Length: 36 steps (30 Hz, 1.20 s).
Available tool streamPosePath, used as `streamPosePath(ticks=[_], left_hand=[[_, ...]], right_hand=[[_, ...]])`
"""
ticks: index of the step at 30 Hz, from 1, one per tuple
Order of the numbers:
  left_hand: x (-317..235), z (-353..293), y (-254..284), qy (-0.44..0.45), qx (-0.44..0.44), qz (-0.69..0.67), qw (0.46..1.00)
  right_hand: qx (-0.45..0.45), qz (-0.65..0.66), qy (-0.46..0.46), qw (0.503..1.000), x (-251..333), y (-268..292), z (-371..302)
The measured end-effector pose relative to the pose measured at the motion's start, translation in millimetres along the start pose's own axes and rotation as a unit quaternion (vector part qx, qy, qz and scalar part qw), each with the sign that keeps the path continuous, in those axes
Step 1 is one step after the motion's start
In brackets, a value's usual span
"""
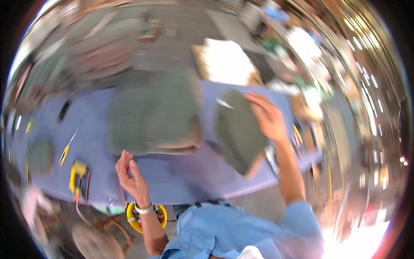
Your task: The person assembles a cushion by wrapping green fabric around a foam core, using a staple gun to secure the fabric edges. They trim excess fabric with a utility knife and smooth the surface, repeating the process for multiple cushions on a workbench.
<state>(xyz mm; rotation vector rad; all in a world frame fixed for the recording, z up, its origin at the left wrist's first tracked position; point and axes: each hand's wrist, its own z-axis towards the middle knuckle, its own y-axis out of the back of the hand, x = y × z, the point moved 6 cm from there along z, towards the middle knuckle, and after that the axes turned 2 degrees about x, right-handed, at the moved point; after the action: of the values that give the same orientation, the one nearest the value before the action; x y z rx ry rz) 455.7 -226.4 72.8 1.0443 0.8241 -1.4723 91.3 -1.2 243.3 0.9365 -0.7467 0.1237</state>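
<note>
Dark green pad, angular, pale-edged at five o'clock. The right hand touches its two-o'clock side, pinch impossible to tell; at eight o'clock, the left hand is loosely spread.

On the table, taking the large slab as the clock's centre, the smaller slab lies near it at 3 o'clock. The screwdriver lies at 8, the small pad farther out that way, the corded tool between 7 and 8, and a stack sits beyond the far edge at 2
</note>
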Motion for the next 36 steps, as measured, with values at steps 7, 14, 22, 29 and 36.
streamPosePath(ticks=[7, 14, 22, 29, 36], left_hand=[[-150, -97, -181, -0.156, 0.280, -0.048, 0.946], [-183, -97, -201, -0.102, 0.232, 0.127, 0.959], [-210, -84, -273, -0.066, 0.239, 0.137, 0.959], [-204, -62, -314, -0.028, 0.280, 0.177, 0.943], [-203, -105, -295, -0.121, 0.176, 0.209, 0.954]], right_hand=[[0.164, 0.197, 0.132, 0.957, 9, -6, -103], [0.103, -0.145, -0.323, 0.929, -304, 37, -306], [0.007, -0.177, -0.329, 0.927, -410, 23, -386], [-0.073, -0.239, -0.267, 0.931, -465, 41, -363], [-0.133, -0.230, -0.415, 0.870, -522, 57, -330]])
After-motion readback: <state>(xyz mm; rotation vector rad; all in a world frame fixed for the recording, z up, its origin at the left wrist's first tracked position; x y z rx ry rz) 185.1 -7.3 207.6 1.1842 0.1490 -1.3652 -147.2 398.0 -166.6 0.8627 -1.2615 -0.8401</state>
